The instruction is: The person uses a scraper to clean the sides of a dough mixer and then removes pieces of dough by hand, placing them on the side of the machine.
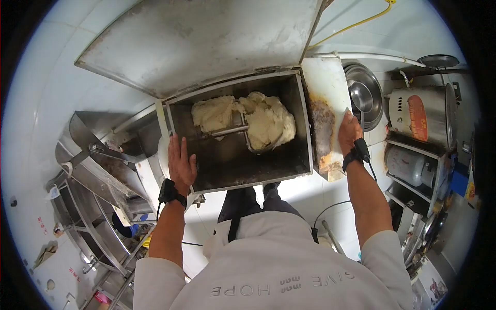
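Pale dough (pixel 268 121) lies in two lumps around the metal mixing bar (pixel 227 132) inside an open steel mixer tub (pixel 240 185). My left hand (pixel 182 163) rests on the tub's left rim, fingers stretched out and holding nothing. On the right, my right hand (pixel 350 133) lies against the edge of the rusty white side housing (pixel 325 113); its fingers point away from me and its grip is partly hidden. The raised steel lid (pixel 206 44) stands behind the tub.
Metal bowls (pixel 364 95) sit to the right of the housing. Farther right are a large steel pot (pixel 421 116) and a shelf rack (pixel 413 178). Another steel machine (pixel 116 170) stands at the left. A yellow hose (pixel 356 23) hangs at the upper right.
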`<state>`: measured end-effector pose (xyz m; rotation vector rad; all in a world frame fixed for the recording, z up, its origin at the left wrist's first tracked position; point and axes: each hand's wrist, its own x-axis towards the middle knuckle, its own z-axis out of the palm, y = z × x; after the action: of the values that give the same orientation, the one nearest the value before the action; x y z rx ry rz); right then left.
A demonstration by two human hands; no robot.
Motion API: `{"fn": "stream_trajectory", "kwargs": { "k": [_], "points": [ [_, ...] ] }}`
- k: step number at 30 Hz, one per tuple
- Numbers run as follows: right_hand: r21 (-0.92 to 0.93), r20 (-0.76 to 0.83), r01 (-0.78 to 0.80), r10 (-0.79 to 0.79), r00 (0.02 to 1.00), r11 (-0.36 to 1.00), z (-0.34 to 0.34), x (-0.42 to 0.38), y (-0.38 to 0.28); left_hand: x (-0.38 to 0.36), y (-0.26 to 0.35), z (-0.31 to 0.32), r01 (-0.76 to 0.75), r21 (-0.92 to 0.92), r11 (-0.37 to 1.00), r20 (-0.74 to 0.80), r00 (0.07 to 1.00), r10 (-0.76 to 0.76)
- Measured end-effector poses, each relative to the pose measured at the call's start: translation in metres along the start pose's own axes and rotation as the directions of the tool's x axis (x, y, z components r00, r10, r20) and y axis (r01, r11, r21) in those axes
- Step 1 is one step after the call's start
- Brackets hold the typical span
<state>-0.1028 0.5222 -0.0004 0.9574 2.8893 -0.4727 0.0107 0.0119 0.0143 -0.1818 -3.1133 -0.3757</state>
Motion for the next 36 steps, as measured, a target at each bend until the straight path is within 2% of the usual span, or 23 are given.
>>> {"fn": "stream_trajectory", "kwargs": {
  "k": [8,19,30,36],
  "points": [
    [-0.014,0.057,-0.03,0.031,0.998,0.999,-0.007,-0.002,-0.003,0.002,0.003,-0.004,0.03,0.011,0.999,0.035,0.999,-0.03],
    [-0.012,0.052,-0.036,0.036,0.998,0.999,-0.011,-0.005,-0.008,-0.001,-0.003,0.003,-0.034,-0.038,0.999,-0.045,0.998,0.032],
    [0.002,0.059,-0.05,0.05,0.997,0.999,-0.012,-0.005,-0.01,-0.001,-0.001,0.0,-0.018,-0.012,1.0,-0.014,1.0,0.018],
    [0.033,0.033,0.004,-0.005,0.999,0.999,-0.016,-0.008,-0.011,0.001,0.002,-0.001,-0.003,-0.007,1.0,0.0,1.0,0.003]
  ]
}}
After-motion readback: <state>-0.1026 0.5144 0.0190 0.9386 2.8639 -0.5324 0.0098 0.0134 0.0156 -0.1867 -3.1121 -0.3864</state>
